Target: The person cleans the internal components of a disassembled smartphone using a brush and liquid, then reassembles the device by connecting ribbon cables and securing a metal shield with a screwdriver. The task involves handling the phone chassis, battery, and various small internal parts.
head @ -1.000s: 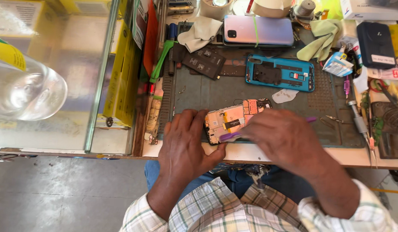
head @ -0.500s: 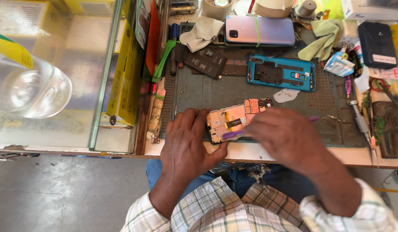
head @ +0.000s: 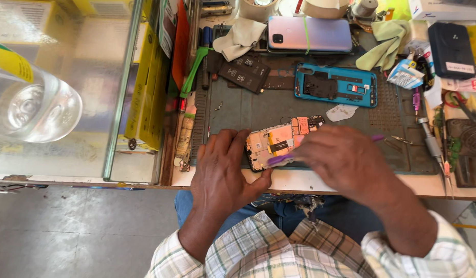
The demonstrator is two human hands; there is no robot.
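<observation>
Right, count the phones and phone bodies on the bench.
3: an opened phone under both hands, a teal phone frame mid-mat, a closed phone at the back. Clutter may hide others.

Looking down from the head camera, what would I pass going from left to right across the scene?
Clear bottle → glass counter → yellow box → left hand → opened phone → right hand → screwdriver at the mat's right edge.
</observation>
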